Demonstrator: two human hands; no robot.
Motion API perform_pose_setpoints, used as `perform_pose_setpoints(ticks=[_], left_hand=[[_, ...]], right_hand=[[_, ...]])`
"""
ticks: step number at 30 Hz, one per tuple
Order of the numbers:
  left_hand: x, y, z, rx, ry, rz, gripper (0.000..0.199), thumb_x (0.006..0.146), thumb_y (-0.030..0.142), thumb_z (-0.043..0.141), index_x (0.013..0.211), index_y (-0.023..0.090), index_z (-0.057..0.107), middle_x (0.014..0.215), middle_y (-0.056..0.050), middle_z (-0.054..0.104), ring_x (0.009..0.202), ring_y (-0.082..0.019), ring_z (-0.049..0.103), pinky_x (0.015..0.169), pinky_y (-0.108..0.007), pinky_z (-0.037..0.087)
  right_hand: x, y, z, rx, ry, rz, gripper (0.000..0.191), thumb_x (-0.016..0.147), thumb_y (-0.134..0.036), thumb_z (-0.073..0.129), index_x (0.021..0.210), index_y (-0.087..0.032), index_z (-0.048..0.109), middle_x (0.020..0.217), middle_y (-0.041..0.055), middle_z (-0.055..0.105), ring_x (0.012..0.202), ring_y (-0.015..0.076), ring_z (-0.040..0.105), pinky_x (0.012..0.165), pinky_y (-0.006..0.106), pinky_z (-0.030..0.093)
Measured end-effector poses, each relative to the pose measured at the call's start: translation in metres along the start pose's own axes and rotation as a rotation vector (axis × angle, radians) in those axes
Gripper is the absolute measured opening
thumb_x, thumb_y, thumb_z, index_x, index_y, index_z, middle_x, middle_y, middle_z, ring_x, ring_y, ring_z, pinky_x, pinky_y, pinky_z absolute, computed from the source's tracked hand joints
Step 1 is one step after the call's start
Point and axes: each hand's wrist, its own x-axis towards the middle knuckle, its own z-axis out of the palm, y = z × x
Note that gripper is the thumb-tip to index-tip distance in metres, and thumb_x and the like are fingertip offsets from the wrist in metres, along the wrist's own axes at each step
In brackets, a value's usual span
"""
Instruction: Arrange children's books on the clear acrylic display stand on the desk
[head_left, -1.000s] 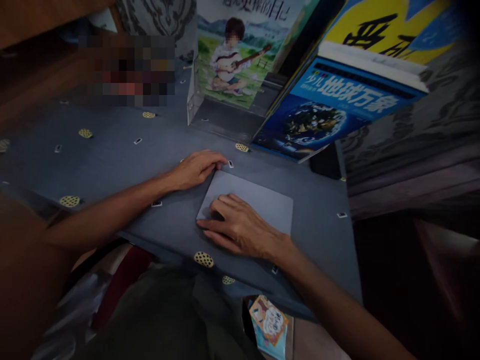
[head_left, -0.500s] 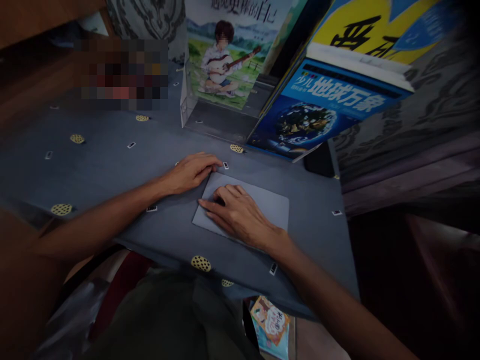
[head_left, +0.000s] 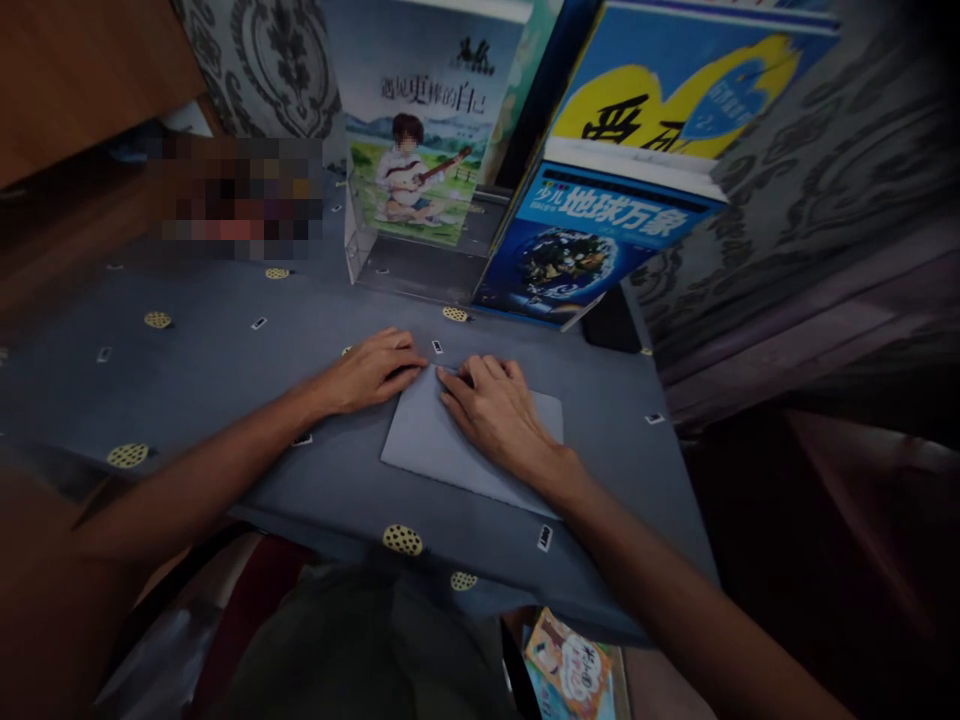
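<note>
A light grey-blue sheet (head_left: pixel 442 440) lies flat on the dark cloth-covered table (head_left: pixel 315 520). At its upper left corner my left hand (head_left: pixel 377 368) rests with bent fingers, thumb and fingertips pressed together at the edge; what is between them is too small to make out. My right hand (head_left: pixel 495 408) lies over the sheet's upper part, its fingers curled and thumb side near the top edge. A small gap separates the two hands. Under the right hand part of the sheet is hidden.
Behind the sheet, a clear stand holds a guitar-picture book (head_left: pixel 420 190). Blue books (head_left: pixel 577 240) stand to its right, with a dark object (head_left: pixel 613 322) beside them. A blurred patch covers things at the back left. Below the table's front edge is a colourful packet (head_left: pixel 574 665).
My right hand has moved up the sheet toward its upper left corner, nearer my left hand. The camera view has shifted, showing more of the books.
</note>
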Motion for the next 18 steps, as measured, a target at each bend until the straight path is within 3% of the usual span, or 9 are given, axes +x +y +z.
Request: perform_pose_setpoints(ticks=[5, 12, 18], left_hand=[[0.000, 0.003, -0.001, -0.010, 0.006, -0.012, 0.033, 0.100, 0.030, 0.043, 0.109, 0.017, 0.071, 0.094, -0.007, 0.063, 0.091, -0.020, 0.057, 0.083, -0.034, 0.048], [0.001, 0.000, 0.000, -0.012, 0.020, -0.008, 0.033, 0.100, 0.031, 0.042, 0.109, 0.019, 0.071, 0.094, -0.006, 0.065, 0.090, -0.020, 0.058, 0.082, -0.034, 0.048], [0.002, 0.019, 0.002, 0.251, 0.046, 0.005, 0.033, 0.098, 0.039, 0.047, 0.101, 0.017, 0.071, 0.099, -0.011, 0.066, 0.096, -0.027, 0.057, 0.088, -0.044, 0.047]], right_hand=[[-0.017, 0.011, -0.002, -0.053, 0.018, 0.058, 0.033, 0.103, -0.028, 0.043, 0.123, -0.015, 0.065, 0.098, 0.0130, 0.064, 0.091, 0.0265, 0.051, 0.077, 0.039, 0.032], [-0.068, 0.043, -0.006, -0.083, 0.048, 0.218, 0.036, 0.103, -0.029, 0.042, 0.121, -0.013, 0.068, 0.101, 0.0147, 0.065, 0.093, 0.0276, 0.054, 0.078, 0.040, 0.035], [-0.090, 0.056, 0.001, 0.060, 0.117, 0.319, 0.036, 0.101, -0.028, 0.042, 0.118, -0.015, 0.070, 0.100, 0.0142, 0.063, 0.093, 0.0281, 0.057, 0.075, 0.039, 0.041]])
